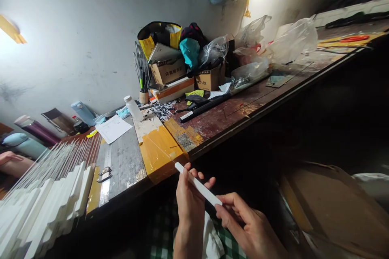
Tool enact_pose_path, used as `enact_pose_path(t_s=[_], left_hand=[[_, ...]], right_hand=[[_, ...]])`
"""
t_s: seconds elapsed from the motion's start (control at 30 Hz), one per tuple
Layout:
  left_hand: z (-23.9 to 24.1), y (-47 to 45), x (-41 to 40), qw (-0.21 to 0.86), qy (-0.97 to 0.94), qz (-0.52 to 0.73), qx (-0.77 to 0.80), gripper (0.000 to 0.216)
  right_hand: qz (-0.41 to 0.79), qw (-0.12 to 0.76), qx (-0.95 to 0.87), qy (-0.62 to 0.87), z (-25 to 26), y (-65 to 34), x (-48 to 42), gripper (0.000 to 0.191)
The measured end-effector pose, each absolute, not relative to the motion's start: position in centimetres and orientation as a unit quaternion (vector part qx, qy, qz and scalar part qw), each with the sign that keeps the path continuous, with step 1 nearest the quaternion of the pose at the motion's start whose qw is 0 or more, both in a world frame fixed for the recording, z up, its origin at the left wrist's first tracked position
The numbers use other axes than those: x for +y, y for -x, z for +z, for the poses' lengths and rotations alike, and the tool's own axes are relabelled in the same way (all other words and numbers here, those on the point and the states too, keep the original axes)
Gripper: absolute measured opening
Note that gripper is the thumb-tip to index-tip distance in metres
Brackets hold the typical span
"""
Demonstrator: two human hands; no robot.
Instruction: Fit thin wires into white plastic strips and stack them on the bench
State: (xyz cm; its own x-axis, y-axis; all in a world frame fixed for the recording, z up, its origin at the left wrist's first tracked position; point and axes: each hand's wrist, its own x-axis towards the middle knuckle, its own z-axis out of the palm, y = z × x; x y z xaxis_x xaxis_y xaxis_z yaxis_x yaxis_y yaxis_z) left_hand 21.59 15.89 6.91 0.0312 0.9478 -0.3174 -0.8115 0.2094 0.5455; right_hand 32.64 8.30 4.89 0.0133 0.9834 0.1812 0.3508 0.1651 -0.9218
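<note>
1. Now both hands are down low, in front of the dark edge of the workbench (231,115), and they share one white stick (199,186)
2. The left hand (189,202) stands up, with its fingers bent round the middle of the stick, so it is closed on it
3. The right hand (252,226) is closed too. Its thumb and fingers pinch the near end of the stick
4. The stick is long, flat and thin. Its long way runs on a slant, from up on the left to down on the right
5. The far tip pokes out past the left hand. It is just in front of the bench edge, near the yellow tape patch (161,149), but it does not touch it
6. The left hand is nearer to the bench and to the free tip. The right hand is lower and closer to the person's body
7. Under the hands lie a white cloth (212,243) and a green checked cloth (237,249)
8. On the left of the bench many more white sticks (45,206) lie in a row, with a metal ruler (106,174) just beside them
9. Further back are a sheet of paper (113,128), a white bottle (133,108), a cup of thin rods (144,96), brown boxes (168,72) and plastic bags (291,40)
10. Another person's hand (12,161) shows at the far left edge, well apart from the stick
</note>
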Motion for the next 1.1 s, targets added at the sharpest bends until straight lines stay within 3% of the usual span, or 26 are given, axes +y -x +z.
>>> enact_pose_path(t_s=[0.2, 0.3, 0.43, 1.1], left_hand=[[7.2, -22.1, 15.5, 0.719, -0.137, 0.604, 0.314, 0.010], [7.1, -22.3, 15.7, 0.722, -0.127, 0.602, 0.317, 0.014], [7.1, -22.1, 16.0, 0.728, -0.099, 0.604, 0.309, 0.015], [6.7, -21.6, 16.3, 0.717, -0.080, 0.625, 0.298, 0.006]], right_hand=[[0.334, 0.466, -0.606, 0.552, 4.3, -33.4, 7.5, 0.016], [0.321, 0.477, -0.597, 0.559, 4.2, -33.3, 7.6, 0.025], [0.329, 0.471, -0.597, 0.559, 4.9, -33.0, 8.0, 0.015], [0.360, 0.425, -0.608, 0.566, 4.9, -33.0, 8.6, 0.026]])
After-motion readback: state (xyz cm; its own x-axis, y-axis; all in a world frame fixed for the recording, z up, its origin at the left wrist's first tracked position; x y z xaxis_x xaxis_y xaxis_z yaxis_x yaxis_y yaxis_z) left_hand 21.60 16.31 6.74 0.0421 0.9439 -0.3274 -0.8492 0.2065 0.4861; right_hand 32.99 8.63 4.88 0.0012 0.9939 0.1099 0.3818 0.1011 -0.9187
